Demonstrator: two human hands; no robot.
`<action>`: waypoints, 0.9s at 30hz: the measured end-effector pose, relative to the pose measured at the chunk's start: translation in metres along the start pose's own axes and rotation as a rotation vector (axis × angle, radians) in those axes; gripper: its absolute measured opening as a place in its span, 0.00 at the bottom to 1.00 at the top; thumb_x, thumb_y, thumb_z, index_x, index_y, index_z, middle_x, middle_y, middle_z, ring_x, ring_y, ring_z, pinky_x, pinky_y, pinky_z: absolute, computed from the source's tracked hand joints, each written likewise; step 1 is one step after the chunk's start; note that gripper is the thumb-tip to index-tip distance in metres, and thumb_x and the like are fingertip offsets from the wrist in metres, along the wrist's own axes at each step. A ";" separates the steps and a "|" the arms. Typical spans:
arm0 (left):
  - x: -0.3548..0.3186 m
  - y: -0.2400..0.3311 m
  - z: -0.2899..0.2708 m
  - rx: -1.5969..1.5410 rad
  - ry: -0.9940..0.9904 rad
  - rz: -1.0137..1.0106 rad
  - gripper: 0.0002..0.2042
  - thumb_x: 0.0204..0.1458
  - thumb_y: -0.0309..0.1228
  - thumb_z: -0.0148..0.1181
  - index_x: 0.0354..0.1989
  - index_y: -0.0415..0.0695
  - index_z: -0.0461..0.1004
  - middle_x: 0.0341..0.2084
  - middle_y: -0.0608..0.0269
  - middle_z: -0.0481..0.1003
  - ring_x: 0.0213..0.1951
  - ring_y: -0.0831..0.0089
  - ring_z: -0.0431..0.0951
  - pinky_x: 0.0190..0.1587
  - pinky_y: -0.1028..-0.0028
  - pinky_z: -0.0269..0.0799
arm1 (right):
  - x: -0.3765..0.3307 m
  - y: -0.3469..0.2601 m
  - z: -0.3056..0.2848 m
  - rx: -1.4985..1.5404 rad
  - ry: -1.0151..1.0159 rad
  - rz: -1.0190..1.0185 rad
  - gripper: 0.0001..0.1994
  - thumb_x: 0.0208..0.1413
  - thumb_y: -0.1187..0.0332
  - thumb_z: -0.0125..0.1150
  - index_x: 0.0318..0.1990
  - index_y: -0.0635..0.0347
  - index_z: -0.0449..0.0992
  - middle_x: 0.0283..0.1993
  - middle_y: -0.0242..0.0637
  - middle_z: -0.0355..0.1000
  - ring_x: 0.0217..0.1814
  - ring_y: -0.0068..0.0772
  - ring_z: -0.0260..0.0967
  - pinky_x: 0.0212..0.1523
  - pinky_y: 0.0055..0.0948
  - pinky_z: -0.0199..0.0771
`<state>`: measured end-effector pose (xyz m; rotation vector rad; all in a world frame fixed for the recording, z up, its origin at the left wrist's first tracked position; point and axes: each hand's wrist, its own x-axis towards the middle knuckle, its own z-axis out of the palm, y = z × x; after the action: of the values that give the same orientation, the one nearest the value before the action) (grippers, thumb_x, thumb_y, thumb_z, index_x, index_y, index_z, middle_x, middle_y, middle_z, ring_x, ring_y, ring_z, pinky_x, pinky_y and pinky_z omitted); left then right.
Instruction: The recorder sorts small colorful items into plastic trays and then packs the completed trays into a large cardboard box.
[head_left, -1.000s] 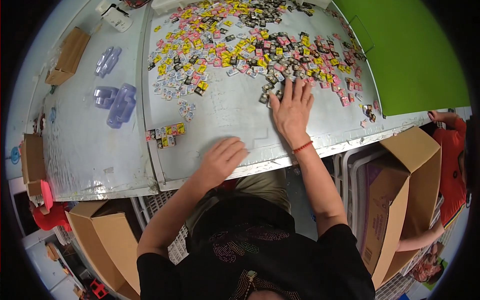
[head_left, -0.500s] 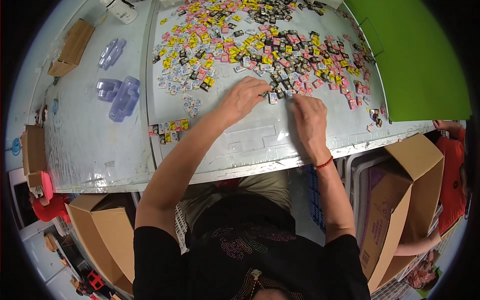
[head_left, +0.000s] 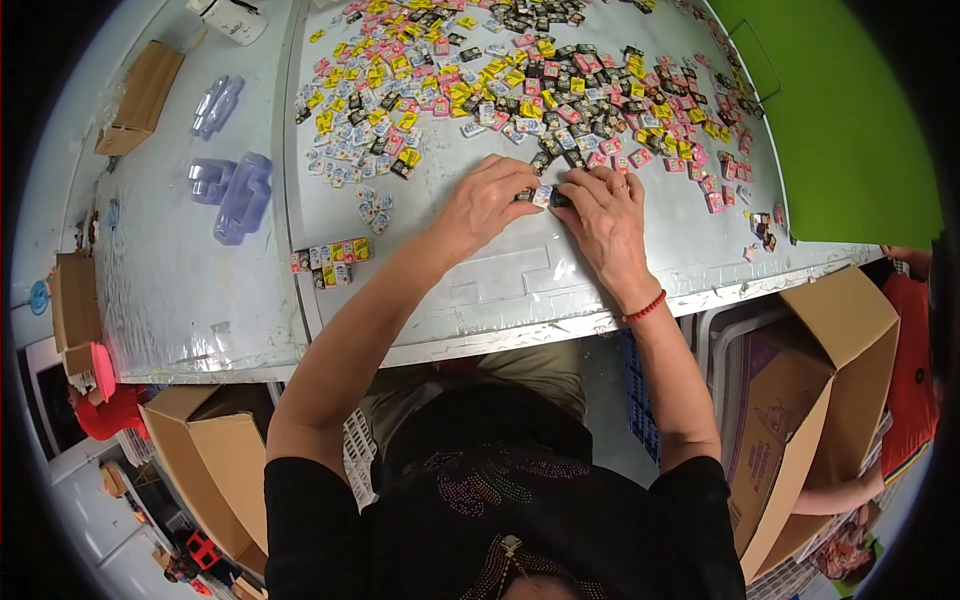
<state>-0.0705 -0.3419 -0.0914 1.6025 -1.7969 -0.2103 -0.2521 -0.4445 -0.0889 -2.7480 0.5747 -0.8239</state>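
Note:
A wide scatter of small wrapped pieces (head_left: 520,80) in yellow, pink, black and pale blue covers the far half of the grey table (head_left: 480,290). My left hand (head_left: 485,203) and my right hand (head_left: 602,210) meet at the near edge of the scatter, fingertips pinching a short row of small pieces (head_left: 545,196) between them. A red band circles my right wrist. A lined-up row of sorted pieces (head_left: 330,262) lies to the left, apart from both hands.
Clear plastic trays (head_left: 232,185) and a brown cardboard box (head_left: 140,98) sit on the left table. A green board (head_left: 850,130) lies at right. Open cartons (head_left: 810,390) (head_left: 215,460) stand below the table edge. Another person's arm in red (head_left: 900,400) shows at right.
Both hands came together at the near edge of the scatter; the left hand reached up from the table edge, and the right hand closed from flat to pinching pieces.

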 end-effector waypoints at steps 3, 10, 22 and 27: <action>0.001 0.003 0.000 -0.013 0.000 0.026 0.16 0.44 0.29 0.68 0.42 0.39 0.76 0.43 0.56 0.76 0.45 0.57 0.74 0.48 0.66 0.71 | -0.003 0.001 0.001 0.022 0.012 -0.002 0.13 0.44 0.69 0.70 0.40 0.56 0.78 0.48 0.29 0.74 0.54 0.35 0.67 0.60 0.42 0.56; -0.001 -0.002 0.001 -0.037 -0.087 0.058 0.18 0.43 0.29 0.68 0.44 0.38 0.76 0.45 0.56 0.76 0.47 0.58 0.74 0.49 0.65 0.71 | -0.015 -0.001 -0.009 0.117 0.116 0.031 0.13 0.46 0.71 0.69 0.41 0.57 0.78 0.46 0.33 0.74 0.52 0.38 0.68 0.56 0.43 0.60; 0.007 0.006 0.009 -0.030 -0.069 0.057 0.17 0.44 0.29 0.67 0.45 0.40 0.76 0.43 0.58 0.76 0.47 0.58 0.73 0.50 0.65 0.70 | -0.011 0.021 -0.013 -0.077 0.101 0.158 0.13 0.49 0.72 0.66 0.43 0.58 0.77 0.46 0.37 0.74 0.50 0.40 0.68 0.53 0.39 0.63; 0.010 0.006 0.012 -0.037 -0.068 0.070 0.17 0.44 0.30 0.67 0.44 0.41 0.76 0.43 0.59 0.76 0.46 0.58 0.73 0.49 0.66 0.71 | -0.010 0.021 -0.010 -0.107 0.082 0.144 0.13 0.49 0.71 0.66 0.44 0.59 0.77 0.48 0.37 0.73 0.50 0.40 0.68 0.54 0.39 0.62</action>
<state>-0.0826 -0.3536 -0.0929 1.5211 -1.8865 -0.2671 -0.2724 -0.4603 -0.0920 -2.7377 0.8451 -0.8992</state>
